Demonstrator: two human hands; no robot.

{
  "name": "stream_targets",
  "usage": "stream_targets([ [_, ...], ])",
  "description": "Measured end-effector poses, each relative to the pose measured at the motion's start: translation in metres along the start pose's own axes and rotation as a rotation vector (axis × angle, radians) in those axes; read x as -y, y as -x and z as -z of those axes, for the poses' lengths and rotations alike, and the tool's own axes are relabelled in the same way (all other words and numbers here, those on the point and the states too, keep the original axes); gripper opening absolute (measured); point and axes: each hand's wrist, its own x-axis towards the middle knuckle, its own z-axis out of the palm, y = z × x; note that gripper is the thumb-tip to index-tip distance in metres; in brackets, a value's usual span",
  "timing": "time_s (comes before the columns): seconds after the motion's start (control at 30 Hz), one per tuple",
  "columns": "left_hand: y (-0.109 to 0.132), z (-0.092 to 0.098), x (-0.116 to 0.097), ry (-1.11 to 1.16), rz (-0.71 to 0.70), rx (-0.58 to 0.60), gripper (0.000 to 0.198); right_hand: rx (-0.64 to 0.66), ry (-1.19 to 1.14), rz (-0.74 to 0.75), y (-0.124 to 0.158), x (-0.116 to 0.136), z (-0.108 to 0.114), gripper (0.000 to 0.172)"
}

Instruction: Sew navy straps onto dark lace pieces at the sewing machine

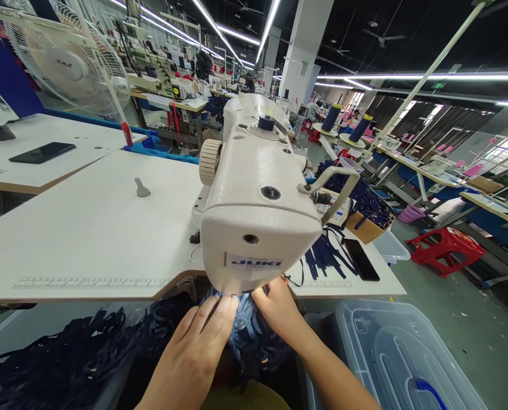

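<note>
Under the front end of the sewing machine (258, 188), blue fabric (244, 324) is touched by the left hand (198, 339) and right hand (279, 310); contact partly hidden, so whether it is pinched or merely pressed cannot be told. Dark strips (66, 356) are heaped leftward, below the table (91, 228).

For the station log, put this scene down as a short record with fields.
Machine: white JUKI sewing machine, centre of view
Left hand: at the left side of the blue fabric, below the machine head
Right hand: at the fabric's right side; fingertips partly hidden
Tabletop, left: small grey piece
Tabletop, right: dark blue strips, black phone
Below table, left: dark strip heap
Floor, right: red stool
</note>
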Motion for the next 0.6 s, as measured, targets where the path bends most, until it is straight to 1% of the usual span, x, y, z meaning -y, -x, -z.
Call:
stream_targets([
  [0.1,-0.001,-0.001,0.001,-0.001,0.010,-0.015,0.046,0.007,0.002,0.000,0.000,0.000,0.000,0.014],
  [0.3,-0.005,-0.003,0.001,-0.016,-0.043,-0.026,0.045,0.003,-0.038,-0.023,0.000,0.002,0.002,0.010],
  [0.4,-0.006,-0.005,0.002,0.005,-0.054,-0.023,0.045,-0.002,-0.120,-0.030,0.000,-0.005,0.000,0.007],
  [0.5,-0.005,-0.009,0.001,0.036,-0.066,-0.053,0.045,0.008,-0.264,-0.060,-0.001,-0.017,-0.004,0.003],
  [0.6,-0.005,-0.012,0.000,0.051,-0.066,-0.068,0.045,0.025,-0.379,-0.101,0.003,-0.029,-0.008,0.015],
])
